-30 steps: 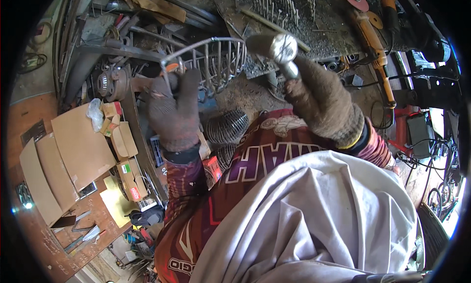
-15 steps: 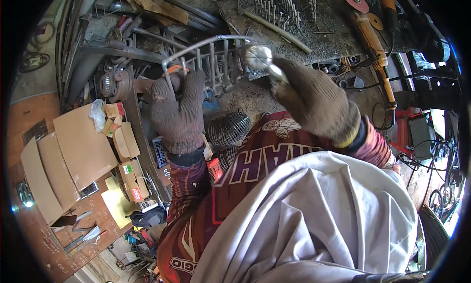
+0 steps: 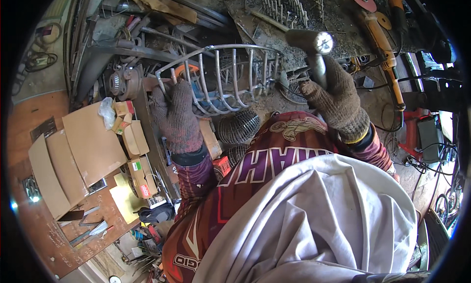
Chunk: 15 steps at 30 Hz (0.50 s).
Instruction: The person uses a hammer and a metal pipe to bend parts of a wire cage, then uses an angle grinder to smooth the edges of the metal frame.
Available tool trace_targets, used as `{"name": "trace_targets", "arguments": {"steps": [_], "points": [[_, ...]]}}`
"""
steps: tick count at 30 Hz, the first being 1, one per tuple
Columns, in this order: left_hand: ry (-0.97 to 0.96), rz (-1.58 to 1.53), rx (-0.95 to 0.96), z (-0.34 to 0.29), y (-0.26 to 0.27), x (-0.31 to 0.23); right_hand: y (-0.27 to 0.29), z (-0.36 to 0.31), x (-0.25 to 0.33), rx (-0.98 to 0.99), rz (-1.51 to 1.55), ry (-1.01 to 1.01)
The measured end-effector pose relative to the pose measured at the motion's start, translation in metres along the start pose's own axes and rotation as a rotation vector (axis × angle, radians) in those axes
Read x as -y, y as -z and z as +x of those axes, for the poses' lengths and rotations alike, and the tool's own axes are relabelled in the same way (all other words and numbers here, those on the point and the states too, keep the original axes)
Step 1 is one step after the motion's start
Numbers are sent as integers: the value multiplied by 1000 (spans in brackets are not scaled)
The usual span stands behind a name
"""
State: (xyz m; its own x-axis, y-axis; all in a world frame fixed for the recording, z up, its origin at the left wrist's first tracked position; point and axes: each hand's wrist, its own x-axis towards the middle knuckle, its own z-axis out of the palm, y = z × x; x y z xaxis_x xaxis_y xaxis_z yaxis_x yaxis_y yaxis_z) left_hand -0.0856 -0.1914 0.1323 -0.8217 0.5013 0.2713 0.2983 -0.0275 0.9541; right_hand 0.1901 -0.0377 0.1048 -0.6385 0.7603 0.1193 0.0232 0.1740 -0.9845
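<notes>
Above cluttered worktop (image 3: 274, 35), gloved fingers (image 3: 169, 94) of left hand (image 3: 179, 118) seen wrapped around end of curved wire rack (image 3: 221, 79), held tilted over floor debris. Right hand (image 3: 336, 104) clenched on hammer (image 3: 314, 50) handle, head raised just beside rack's far end. Angle grinder (image 3: 380, 37) laid beyond, cardboard boxes (image 3: 88, 145) stacked left.

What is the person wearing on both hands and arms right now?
Both the left hand and the right hand wear thick, brownish knitted work gloves, grimy and worn. The right glove has a yellow cuff edge. The sleeves are dark maroon with patterned print and pale lettering.
</notes>
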Motion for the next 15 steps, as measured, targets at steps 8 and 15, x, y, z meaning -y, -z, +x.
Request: {"name": "trace_targets", "arguments": {"steps": [8, 15], "points": [[98, -16, 52, -4, -8, -7, 11, 7, -30, -141, 73, 22], [-11, 133, 173, -13, -22, -11, 14, 8, -25, -118, 69, 19]]}}
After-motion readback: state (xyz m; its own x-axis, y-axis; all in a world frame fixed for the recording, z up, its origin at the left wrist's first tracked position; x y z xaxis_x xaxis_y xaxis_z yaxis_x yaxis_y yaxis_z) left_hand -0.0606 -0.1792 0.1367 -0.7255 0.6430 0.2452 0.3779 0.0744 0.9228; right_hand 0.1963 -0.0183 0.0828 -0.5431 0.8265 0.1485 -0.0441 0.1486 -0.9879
